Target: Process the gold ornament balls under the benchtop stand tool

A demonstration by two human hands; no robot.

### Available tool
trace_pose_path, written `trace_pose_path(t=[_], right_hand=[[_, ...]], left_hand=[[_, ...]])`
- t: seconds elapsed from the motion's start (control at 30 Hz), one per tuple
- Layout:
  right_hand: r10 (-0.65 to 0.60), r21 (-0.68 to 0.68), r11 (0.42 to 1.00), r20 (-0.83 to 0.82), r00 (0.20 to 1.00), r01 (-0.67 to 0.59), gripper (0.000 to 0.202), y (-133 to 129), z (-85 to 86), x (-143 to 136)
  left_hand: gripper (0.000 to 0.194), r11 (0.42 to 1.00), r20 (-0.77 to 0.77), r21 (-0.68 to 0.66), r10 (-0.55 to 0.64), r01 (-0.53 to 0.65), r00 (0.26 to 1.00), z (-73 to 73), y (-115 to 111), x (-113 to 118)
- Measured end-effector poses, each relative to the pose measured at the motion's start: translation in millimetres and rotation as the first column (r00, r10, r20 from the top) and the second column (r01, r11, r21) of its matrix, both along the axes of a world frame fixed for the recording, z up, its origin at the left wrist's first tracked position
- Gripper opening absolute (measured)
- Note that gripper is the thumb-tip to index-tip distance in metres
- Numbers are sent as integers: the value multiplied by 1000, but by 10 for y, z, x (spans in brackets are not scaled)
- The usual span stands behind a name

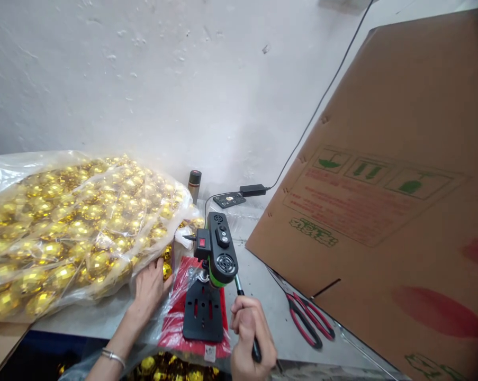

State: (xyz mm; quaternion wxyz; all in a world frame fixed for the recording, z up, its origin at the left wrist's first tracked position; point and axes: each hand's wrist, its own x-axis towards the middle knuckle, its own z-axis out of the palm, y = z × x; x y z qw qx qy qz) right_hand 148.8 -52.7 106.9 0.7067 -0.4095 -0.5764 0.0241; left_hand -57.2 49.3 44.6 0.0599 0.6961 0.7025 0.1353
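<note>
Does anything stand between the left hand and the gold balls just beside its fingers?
Nothing visible does: the left hand is right at those gold balls, which show uncovered at the edge of the clear bag.

We find the balls (pixel 91 217) gold, checked with small shiny facets. We record the machine (pixel 224 248) as black, with ringed vent patterns, a red switch (pixel 202 242) and a green band (pixel 214 280). We note a red sheet (pixel 171 328), red-and-black tool handles (pixel 305 318), a whitish-grey wall (pixel 223 79), and a brown carton (pixel 421 121) bearing green and red print.
</note>
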Motion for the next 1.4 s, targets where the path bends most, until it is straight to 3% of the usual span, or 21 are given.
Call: trace_pose_path(t=[0.07,0.13,0.23,0.3,0.37,0.43,0.53,0.67,0.8,0.87,1.07,1.23,1.4], right_hand=[[4,-11,1000,4,1000,-4,35,1,60,-2],[14,-28,1000,7,1000,-14,35,2,148,3],[16,-42,999,-2,1000,-16,37,12,293,10],[10,-53,999,-14,1000,-11,37,24,374,9],[10,-63,998,-16,1000,-11,37,34,434,6],[13,-62,998,1,1000,-13,37,38,471,5],[17,-56,998,26,1000,-16,36,35,483,11],[27,-56,998,44,999,-24,34,29,454,24],[31,-54,998,74,997,-27,32,20,447,37],[26,-43,999,95,995,-22,32,9,459,42],[12,-37,999,135,991,-7,29,-25,487,45],[26,-50,999,120,992,-20,28,-33,421,62],[49,-23,999,110,993,-47,30,-42,177,57]], left_hand=[[42,1000,195,-7,-13,14,981,-8,13,-14],[50,999,488,-30,-3,20,873,-9,4,-14],[67,984,855,-158,97,77,510,-6,-94,50],[72,961,947,-230,185,153,262,-20,-197,130],[74,942,961,-272,257,197,101,-63,-292,224],[75,940,959,-284,283,189,37,-136,-352,326],[73,970,973,-216,203,115,111,-285,-383,483],[63,998,955,-34,16,56,297,-489,-424,657],[55,992,835,111,-129,66,535,-621,-501,721],[51,978,771,194,-204,82,604,-655,-529,729],[46,944,701,312,-303,105,646,-692,-545,785],[52,962,741,224,-273,158,614,-679,-532,817],[54,980,776,158,-201,123,598,-679,-533,836]])
